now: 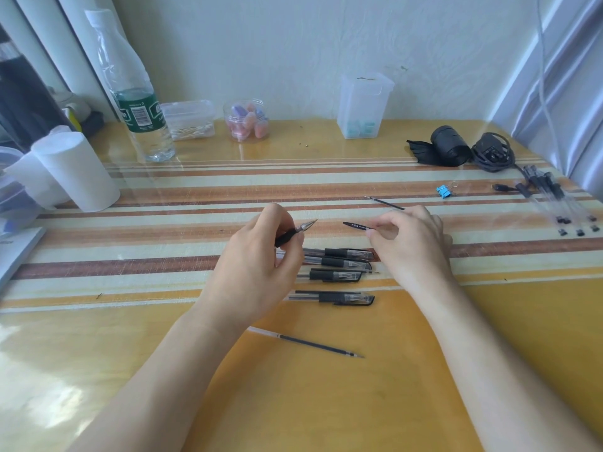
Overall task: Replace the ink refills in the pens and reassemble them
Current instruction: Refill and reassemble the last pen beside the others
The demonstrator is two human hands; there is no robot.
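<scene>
My left hand (257, 265) grips a pen (295, 231) by its black grip, the clear tip pointing right and up. My right hand (411, 243) pinches a black pen cap (357, 226), clip end pointing left toward the tip, a short gap between them. A thin refill (385, 203) juts out from behind my right hand. Below the hands lie several capped pens (339, 265) side by side. One loose refill (310, 343) lies nearer me on the yellow table (424, 370).
More pens (551, 197) lie at the far right beside a blue binder clip (443, 191) and a black cable bundle (456, 148). A water bottle (137, 106), white rolls (78, 171), plastic boxes and a jar (248, 120) stand along the back and left.
</scene>
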